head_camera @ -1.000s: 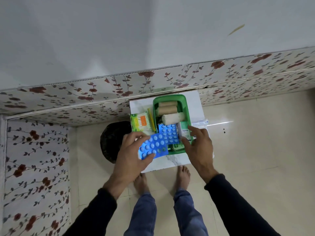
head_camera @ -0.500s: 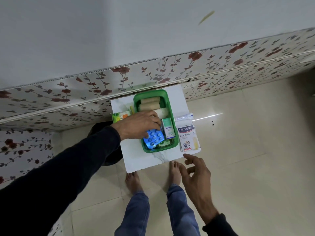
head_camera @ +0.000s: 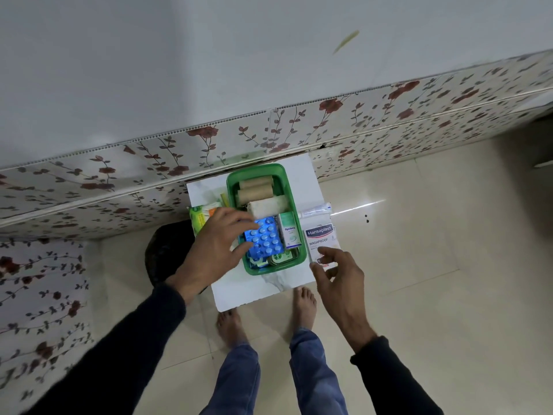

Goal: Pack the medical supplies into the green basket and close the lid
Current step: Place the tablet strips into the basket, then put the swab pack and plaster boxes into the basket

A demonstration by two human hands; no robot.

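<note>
The green basket [head_camera: 294, 187] stands on a small white table [head_camera: 254, 292]. Inside it lie two brown rolls [head_camera: 254, 190], a white bandage roll [head_camera: 269, 206], blue blister packs [head_camera: 264, 239] and a green-and-white Optibex box [head_camera: 289, 232]. My left hand [head_camera: 215, 247] hovers over the basket's left rim with its fingers spread, the fingertips at the blister packs. A Hansaplast box [head_camera: 320, 236] lies flat on the table just right of the basket. My right hand [head_camera: 338, 277] touches its near end, thumb and forefinger apart. No lid is in sight.
A green packet [head_camera: 199, 218] lies left of the basket, partly under my left hand. A white tube [head_camera: 315, 208] lies behind the Hansaplast box. A dark round object [head_camera: 166, 253] sits on the floor at the table's left. A flowered wall panel runs behind, and my bare feet stand at the front edge.
The blue blister pack went from my left hand into the basket, and that hand has drawn back a little. My right hand rose from below the table to the Hansaplast box.
</note>
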